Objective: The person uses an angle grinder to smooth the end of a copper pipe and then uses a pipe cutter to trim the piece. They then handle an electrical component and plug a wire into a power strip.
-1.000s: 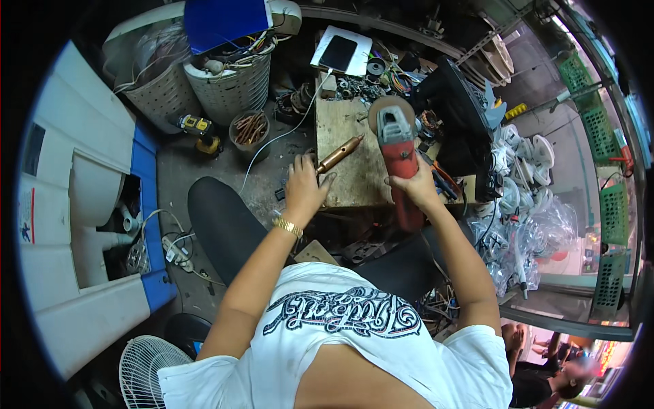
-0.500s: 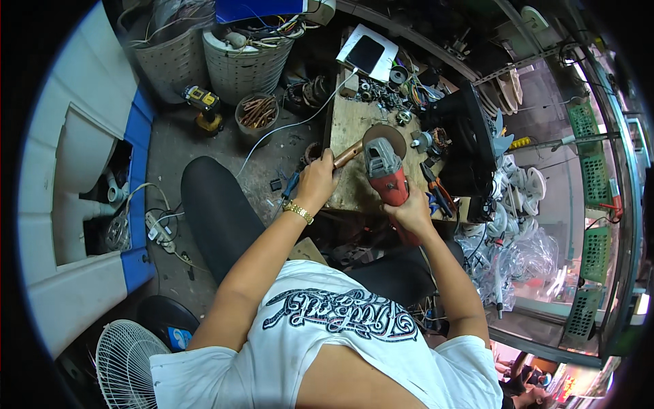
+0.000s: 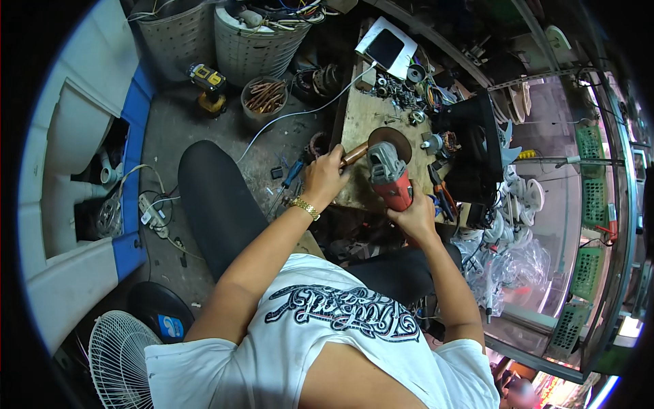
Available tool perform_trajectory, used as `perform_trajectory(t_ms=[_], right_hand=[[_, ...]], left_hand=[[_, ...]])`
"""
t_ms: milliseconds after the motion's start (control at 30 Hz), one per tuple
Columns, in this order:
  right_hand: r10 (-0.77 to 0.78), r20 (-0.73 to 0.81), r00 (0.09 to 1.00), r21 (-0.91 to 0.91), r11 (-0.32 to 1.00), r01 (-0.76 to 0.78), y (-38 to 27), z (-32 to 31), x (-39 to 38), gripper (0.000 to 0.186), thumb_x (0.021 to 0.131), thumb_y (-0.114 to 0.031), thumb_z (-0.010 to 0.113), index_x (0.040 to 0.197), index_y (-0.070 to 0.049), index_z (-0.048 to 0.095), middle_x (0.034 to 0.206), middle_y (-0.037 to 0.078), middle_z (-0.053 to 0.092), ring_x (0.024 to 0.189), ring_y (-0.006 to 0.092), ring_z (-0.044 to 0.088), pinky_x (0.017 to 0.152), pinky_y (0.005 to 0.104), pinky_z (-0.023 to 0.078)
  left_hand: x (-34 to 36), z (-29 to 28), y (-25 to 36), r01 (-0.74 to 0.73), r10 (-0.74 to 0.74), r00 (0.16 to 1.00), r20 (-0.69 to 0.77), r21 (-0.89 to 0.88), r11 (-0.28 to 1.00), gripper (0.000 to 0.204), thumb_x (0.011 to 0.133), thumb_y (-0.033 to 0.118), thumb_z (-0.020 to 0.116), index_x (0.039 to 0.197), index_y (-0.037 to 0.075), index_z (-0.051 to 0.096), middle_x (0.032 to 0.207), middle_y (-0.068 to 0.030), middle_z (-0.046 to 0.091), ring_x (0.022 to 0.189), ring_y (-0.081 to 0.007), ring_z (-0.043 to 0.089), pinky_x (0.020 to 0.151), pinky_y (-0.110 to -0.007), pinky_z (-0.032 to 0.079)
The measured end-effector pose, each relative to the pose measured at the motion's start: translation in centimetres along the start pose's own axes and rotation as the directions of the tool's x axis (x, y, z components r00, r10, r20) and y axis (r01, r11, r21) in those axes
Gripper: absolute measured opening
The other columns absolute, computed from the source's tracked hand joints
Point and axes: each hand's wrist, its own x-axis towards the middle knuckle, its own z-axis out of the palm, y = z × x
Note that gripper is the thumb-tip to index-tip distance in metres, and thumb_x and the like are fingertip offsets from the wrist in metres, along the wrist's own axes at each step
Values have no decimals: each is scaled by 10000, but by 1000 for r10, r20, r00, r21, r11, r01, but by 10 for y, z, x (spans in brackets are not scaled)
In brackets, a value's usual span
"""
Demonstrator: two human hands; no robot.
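My left hand [image 3: 325, 178] is closed around a short brown, copper-coloured rod [image 3: 354, 154] that points up and to the right. My right hand [image 3: 414, 217] grips the red and grey body of an angle grinder [image 3: 392, 187]. Its brown disc [image 3: 395, 140] lies at the far end of the rod; the two meet or overlap in this view, and whether they touch I cannot tell. Both hands are over the near part of a wooden worktop [image 3: 364, 119]. Pliers with orange handles [image 3: 446, 198] lie right of the grinder.
Small metal parts [image 3: 402, 92] and a phone [image 3: 385, 48] lie at the worktop's far end. On the floor stand a yellow cordless drill [image 3: 208, 88] and a bucket of copper-coloured pieces [image 3: 264, 95]. A white cable [image 3: 300, 116] crosses to the worktop. A screwdriver [image 3: 293, 174] lies left of my hand.
The whole view has shifted slightly, so the surroundings sit a little differently. Both hands keep their grips, with the rod and grinder disc still close together.
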Motion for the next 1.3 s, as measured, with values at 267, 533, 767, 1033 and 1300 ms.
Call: perform_trajectory(t_ms=[267, 533, 767, 1033, 1300], right_hand=[[5, 3, 1000, -57, 998, -5, -3, 4, -2, 945, 572, -293, 864, 1364, 67, 493, 994, 268, 699, 929, 427, 682, 831, 456, 535], [12, 19, 1000, -102, 995, -10, -6, 4, -1, 931, 571, -307, 856, 1353, 57, 506, 974, 268, 701, 917, 431, 682, 819, 464, 534], [26, 44, 999, -110, 994, -21, -14, -1, -1, 920, 575, -298, 853, 1351, 57, 510, 972, 266, 703, 911, 427, 684, 808, 461, 534], [-21, 8, 1000, -134, 991, 22, -19, -6, -1, 931, 572, -298, 860, 1356, 58, 504, 974, 255, 704, 909, 421, 678, 814, 456, 526], [-22, 8, 1000, -143, 990, 23, -14, -2, -1, 954, 567, -305, 861, 1370, 56, 493, 991, 253, 700, 911, 426, 673, 814, 461, 525]], left_hand=[[1, 2, -4, 17, -18, 1000, -19, -63, 998, 337, 792, 185, 752, 1041, 61, 563, 805, -165, 680, 789, -411, 674, 665, -517, 516], [0, 1, -8, -32, 27, 999, -44, -119, 992, 312, 799, 162, 743, 1045, 64, 577, 858, -182, 688, 834, -415, 674, 685, -510, 528], [-2, -2, -9, -87, 76, 994, -82, -138, 987, 310, 789, 114, 734, 1054, 68, 580, 934, -159, 684, 853, -412, 665, 700, -506, 532], [-3, 2, -13, -131, 118, 989, -87, -160, 978, 375, 764, 88, 751, 1102, 72, 589, 950, -159, 681, 868, -408, 667, 722, -497, 535], [-3, 0, -14, -152, 141, 987, -79, -158, 976, 434, 721, 54, 765, 1114, 18, 586, 970, -191, 672, 887, -413, 657, 728, -467, 527]])
